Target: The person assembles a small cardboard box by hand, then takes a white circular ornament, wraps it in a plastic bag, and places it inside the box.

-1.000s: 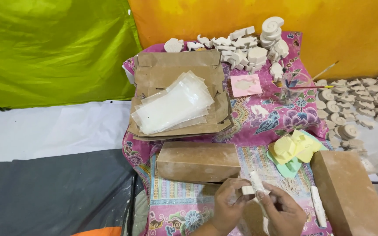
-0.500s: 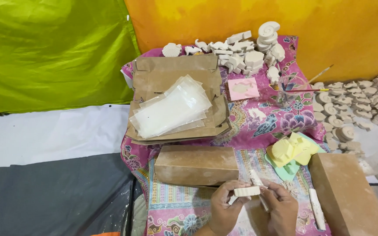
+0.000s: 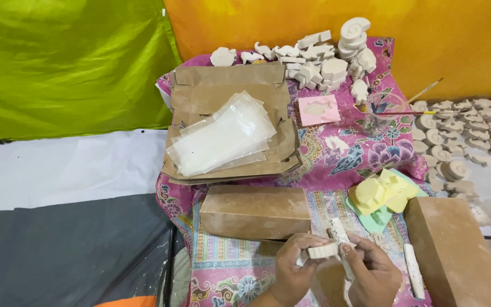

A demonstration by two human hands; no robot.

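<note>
Inventory as I read it from the head view, largest item first.

1. Floral cloth [image 3: 336,153] spread on the floor, pink and purple, carrying everything below.
2. Flattened cardboard boxes [image 3: 228,91], stacked, with clear plastic bags [image 3: 223,136] lying on top.
3. Two brown blocks: one [image 3: 255,211] lying crosswise just beyond the hands, one [image 3: 456,250] angled at the right edge.
4. White plaster figures [image 3: 325,62] heaped at the cloth's far edge (shells and animals, as far as I can tell).
5. Yellow sponges [image 3: 382,192] on a green one, right of centre.
6. Left hand [image 3: 291,273]: fingers pinching a small white plaster piece [image 3: 322,251], thumb near side, fingertips on the far side.
7. Right hand [image 3: 373,276]: fingers closed around a white stick-like tool [image 3: 339,232], which stands tilted up and away.
8. The plaster piece itself: held above the cloth, long axis running left to right, its right end touching the tool. Both hands meet at it; the left one bears it.
</note>
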